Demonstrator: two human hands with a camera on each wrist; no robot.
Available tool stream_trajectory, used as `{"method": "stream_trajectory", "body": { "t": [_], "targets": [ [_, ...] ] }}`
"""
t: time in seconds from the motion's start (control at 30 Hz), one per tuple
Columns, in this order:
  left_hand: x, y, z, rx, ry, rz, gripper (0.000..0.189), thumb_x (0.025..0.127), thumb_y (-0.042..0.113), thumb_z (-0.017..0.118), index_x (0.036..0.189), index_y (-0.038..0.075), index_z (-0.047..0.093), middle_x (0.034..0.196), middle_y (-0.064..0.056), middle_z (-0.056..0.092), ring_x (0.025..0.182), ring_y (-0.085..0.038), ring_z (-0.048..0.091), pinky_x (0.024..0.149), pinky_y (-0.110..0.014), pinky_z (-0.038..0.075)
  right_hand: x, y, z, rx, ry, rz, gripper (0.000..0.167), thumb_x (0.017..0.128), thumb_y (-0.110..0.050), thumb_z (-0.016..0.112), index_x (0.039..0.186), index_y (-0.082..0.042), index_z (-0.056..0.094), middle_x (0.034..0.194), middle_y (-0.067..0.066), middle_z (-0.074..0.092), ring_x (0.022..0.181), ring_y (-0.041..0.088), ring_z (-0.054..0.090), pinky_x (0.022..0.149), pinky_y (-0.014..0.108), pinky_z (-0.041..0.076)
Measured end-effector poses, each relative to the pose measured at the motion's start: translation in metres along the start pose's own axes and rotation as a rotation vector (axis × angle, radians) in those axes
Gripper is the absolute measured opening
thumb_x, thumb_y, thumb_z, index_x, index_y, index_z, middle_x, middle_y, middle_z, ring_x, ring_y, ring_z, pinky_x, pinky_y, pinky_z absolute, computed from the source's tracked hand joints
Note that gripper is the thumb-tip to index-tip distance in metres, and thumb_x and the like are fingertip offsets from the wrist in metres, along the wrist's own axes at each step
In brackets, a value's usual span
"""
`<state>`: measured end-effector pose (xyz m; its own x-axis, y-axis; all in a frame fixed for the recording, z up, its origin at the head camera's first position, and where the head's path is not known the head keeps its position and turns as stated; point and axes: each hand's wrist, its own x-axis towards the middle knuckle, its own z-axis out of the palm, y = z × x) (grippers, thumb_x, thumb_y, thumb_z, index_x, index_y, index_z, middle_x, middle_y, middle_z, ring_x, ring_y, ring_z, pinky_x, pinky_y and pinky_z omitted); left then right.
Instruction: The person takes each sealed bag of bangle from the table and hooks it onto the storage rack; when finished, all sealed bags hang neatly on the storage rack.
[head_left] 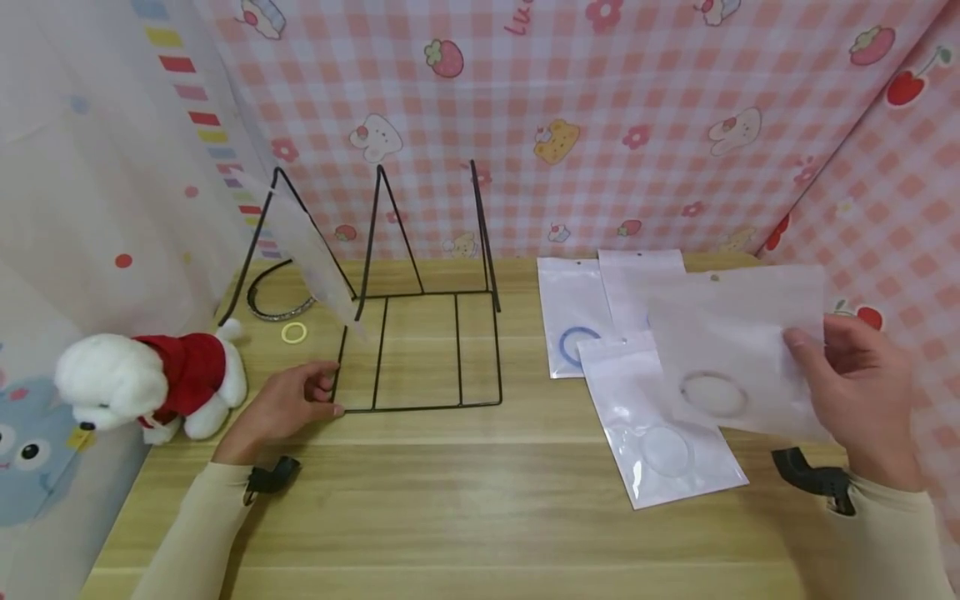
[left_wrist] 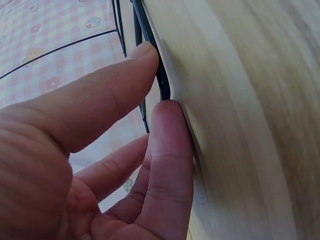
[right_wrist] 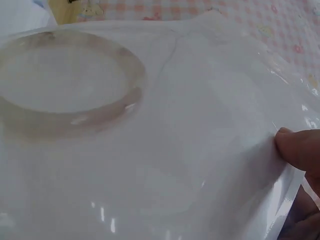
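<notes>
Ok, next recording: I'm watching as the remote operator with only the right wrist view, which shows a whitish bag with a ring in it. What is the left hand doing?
Observer: In the head view, the left hand pinches a black wire rack at its near left corner.

Operator: Is anything in that rack? My picture doesn't show it.

Observer: Yes, a thin whitish sheet stands tilted at its left end; I can't tell what it holds.

Operator: And how many more bags like mine are there?

Observer: Three more white bags lie on the table, partly overlapping.
</notes>
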<state>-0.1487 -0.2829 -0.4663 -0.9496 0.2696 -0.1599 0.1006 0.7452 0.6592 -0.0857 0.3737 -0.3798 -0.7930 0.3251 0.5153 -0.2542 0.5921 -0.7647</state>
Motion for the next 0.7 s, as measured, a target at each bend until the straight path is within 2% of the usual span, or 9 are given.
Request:
{"method": "stream_trajectory", "body": {
  "t": [0.07, 0.17, 0.3, 0.5, 0.7],
  "targets": [
    [0.0, 0.0, 0.0, -0.002, 0.0, -0.002, 0.069, 0.089, 0.021, 0.087, 0.145, -0.005, 0.056, 0.114, -0.013, 0.068, 0.102, -0.022, 0.066, 0.085, -0.029, 0.052, -0.003, -0.005, 0.008, 0.04, -0.001, -0.028, 0.026, 0.089, 0.01, 0.077, 0.114, 0.014, 0.072, 0.087, -0.025, 0.072, 0.064, -0.01, 0.064, 0.066, 0.006, 0.051],
    [0.0, 0.001, 0.0, -0.005, 0.0, -0.001, 0.068, 0.089, 0.02, 0.087, 0.145, -0.005, 0.056, 0.114, -0.013, 0.068, 0.102, -0.022, 0.066, 0.085, -0.029, 0.053, -0.008, -0.012, 0.019, 0.12, -0.002, -0.064, 0.03, 0.088, 0.011, 0.077, 0.118, 0.015, 0.071, 0.095, -0.021, 0.076, 0.069, -0.008, 0.068, 0.068, 0.008, 0.053],
    [0.0, 0.001, 0.0, -0.011, -0.003, -0.002, 0.069, 0.09, 0.019, 0.087, 0.145, -0.006, 0.056, 0.113, -0.013, 0.068, 0.101, -0.022, 0.066, 0.084, -0.026, 0.052, -0.015, -0.02, 0.035, 0.205, -0.02, -0.107, 0.031, 0.087, 0.013, 0.076, 0.118, 0.017, 0.069, 0.093, -0.019, 0.077, 0.068, -0.006, 0.07, 0.065, 0.009, 0.053],
    [0.0, 0.001, -0.001, -0.016, -0.003, -0.003, 0.069, 0.089, 0.019, 0.087, 0.146, -0.006, 0.056, 0.113, -0.013, 0.068, 0.101, -0.022, 0.065, 0.083, -0.024, 0.051, -0.029, -0.034, 0.057, 0.243, -0.07, -0.108, 0.03, 0.087, 0.016, 0.073, 0.117, 0.015, 0.07, 0.095, -0.019, 0.078, 0.069, -0.005, 0.07, 0.065, 0.01, 0.054],
    [0.0, -0.001, 0.0, -0.015, -0.001, -0.003, 0.069, 0.09, 0.019, 0.087, 0.146, -0.007, 0.055, 0.113, -0.013, 0.067, 0.101, -0.022, 0.066, 0.083, -0.024, 0.051, -0.043, -0.048, 0.081, 0.43, -0.095, -0.12, 0.024, 0.087, 0.018, 0.071, 0.111, 0.018, 0.068, 0.089, -0.008, 0.079, 0.064, 0.0, 0.068, 0.059, 0.011, 0.052]
  ]
}}
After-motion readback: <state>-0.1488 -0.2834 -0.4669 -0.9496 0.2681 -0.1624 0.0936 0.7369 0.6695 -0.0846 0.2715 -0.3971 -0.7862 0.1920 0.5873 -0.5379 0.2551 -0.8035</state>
